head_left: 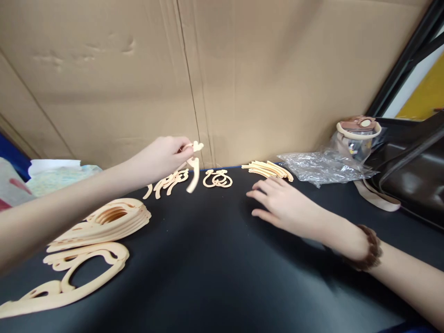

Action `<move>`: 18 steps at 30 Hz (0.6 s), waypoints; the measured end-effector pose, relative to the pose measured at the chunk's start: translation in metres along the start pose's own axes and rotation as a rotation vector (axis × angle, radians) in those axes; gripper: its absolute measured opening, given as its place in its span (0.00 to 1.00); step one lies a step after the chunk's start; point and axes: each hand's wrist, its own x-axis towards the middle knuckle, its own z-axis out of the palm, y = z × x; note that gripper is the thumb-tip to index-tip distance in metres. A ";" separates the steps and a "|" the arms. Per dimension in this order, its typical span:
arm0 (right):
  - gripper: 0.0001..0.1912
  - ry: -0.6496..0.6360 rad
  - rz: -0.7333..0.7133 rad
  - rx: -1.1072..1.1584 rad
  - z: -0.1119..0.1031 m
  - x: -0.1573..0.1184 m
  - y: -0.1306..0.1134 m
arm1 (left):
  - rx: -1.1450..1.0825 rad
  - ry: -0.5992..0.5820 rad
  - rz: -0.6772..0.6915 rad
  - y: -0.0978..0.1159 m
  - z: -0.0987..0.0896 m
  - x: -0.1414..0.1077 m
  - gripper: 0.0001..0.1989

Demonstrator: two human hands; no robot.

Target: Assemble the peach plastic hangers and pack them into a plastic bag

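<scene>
My left hand [175, 151] pinches a curved cream-coloured piece [194, 175] with a forked top, held up over the back of the dark table. Behind and below that hand lie several similar curved pieces [169, 181]. A pair of ring-shaped cream pieces [217, 179] rests to the right of them. My right hand [274, 199] hovers palm down with its fingers spread, holding nothing. Just beyond its fingertips is a bundle of thin curved cream strips [268, 169]. A hair clasp-like brown band [369, 249] circles my right wrist.
At the left are a stack of large looped cream pieces [118, 217] and a separate looped one [93, 282]. Crumpled clear plastic [322, 169], a strapped clear cup [357, 141] and a black bag [416, 171] stand right. A cardboard wall [270, 83] closes the back.
</scene>
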 end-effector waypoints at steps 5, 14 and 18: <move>0.20 -0.022 0.165 -0.175 0.017 -0.003 0.037 | -0.342 -0.299 -0.032 0.036 0.040 -0.030 0.13; 0.22 -0.040 0.170 -0.151 0.040 0.000 0.061 | -0.593 -0.451 -0.051 0.052 0.090 -0.067 0.17; 0.22 -0.051 0.166 -0.136 0.037 0.001 0.060 | -0.475 -0.341 -0.010 0.043 0.090 -0.070 0.16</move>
